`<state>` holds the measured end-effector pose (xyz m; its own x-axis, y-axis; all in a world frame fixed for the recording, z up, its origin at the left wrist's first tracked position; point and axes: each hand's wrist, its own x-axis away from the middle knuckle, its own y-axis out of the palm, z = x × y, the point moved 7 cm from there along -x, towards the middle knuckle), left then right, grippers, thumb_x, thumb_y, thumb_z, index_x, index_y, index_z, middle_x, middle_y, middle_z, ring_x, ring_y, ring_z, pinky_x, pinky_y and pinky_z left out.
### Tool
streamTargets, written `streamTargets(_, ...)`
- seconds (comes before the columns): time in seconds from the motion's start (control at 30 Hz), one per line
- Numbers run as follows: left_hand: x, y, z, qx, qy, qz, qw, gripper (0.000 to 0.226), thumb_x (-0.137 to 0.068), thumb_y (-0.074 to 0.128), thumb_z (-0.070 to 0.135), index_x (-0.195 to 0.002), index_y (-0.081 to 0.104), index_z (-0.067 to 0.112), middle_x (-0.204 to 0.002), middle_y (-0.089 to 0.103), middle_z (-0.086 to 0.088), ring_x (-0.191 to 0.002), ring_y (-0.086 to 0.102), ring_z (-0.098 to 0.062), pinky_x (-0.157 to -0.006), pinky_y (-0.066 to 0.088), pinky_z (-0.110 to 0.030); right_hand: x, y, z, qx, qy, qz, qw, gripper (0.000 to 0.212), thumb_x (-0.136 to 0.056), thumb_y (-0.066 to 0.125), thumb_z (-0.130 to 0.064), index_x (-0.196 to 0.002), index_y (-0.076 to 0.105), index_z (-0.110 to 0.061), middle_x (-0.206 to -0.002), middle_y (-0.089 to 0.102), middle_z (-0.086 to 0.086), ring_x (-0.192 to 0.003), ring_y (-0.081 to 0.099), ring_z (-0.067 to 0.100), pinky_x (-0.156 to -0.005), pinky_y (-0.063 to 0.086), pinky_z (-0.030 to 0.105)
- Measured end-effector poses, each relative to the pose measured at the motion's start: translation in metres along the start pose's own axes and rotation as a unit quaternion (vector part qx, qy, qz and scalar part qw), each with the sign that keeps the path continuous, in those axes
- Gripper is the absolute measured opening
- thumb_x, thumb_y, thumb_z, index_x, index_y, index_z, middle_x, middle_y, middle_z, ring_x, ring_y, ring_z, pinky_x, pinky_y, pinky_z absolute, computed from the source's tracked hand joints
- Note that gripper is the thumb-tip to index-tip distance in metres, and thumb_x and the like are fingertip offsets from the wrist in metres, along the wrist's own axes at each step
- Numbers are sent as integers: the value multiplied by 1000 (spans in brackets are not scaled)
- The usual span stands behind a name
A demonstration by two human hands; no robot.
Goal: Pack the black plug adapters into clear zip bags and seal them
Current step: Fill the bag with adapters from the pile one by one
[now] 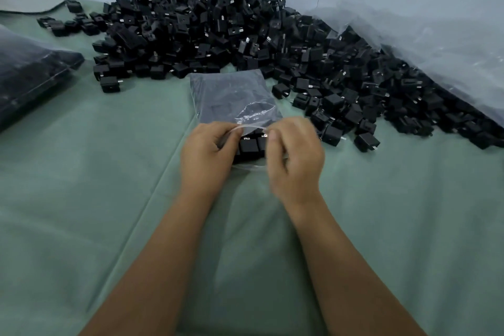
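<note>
A clear zip bag (231, 95) lies flat on the green cloth, its mouth toward me. Several black plug adapters (249, 146) sit at the mouth, between my hands. My left hand (208, 153) pinches the left side of the bag's opening. My right hand (296, 155) pinches the right side, slightly blurred. A large heap of loose black adapters (245, 35) fills the table behind the bag and spreads to the right.
A big filled plastic bag (30, 73) lies at the left edge. A large clear plastic sheet (436, 43) drapes over the heap at right. A grey flat board (27, 0) lies at the far left. The green cloth (109, 199) covers the table near me.
</note>
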<state>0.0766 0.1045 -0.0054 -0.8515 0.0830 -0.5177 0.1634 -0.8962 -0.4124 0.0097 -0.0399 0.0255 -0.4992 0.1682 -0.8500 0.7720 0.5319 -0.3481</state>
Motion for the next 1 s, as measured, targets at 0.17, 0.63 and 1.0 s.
streamTargets(0.17, 0, 5, -12, 18, -53, -33, 998, 14, -91, 64, 27, -79, 71, 28, -74, 67, 15, -74, 60, -4, -67, 46, -28, 3, -24, 62, 9, 235, 50, 971, 23, -90, 46, -13, -100, 66, -10, -96, 57, -5, -93, 56, 18, -76, 45, 26)
streamTargets(0.63, 2, 0, -8, 71, -69, -9, 995, 20, -87, 67, 25, -78, 68, 43, -82, 71, 17, -83, 66, -7, -80, 54, -34, 15, -4, 104, 147, 297, -124, 935, 31, -87, 64, -20, -117, 64, -28, -118, 58, -7, -109, 44, 22, -85, 34, 23)
streamTargets(1.0, 3, -5, -4, 90, -74, 19, 993, 22, -88, 70, 19, -82, 70, 40, -84, 72, 13, -86, 67, -13, -83, 54, -40, -1, -13, 14, -70, 68, -10, 995, 21, -72, 60, -11, -92, 59, -4, -100, 51, 4, -90, 52, 20, -76, 45, 27)
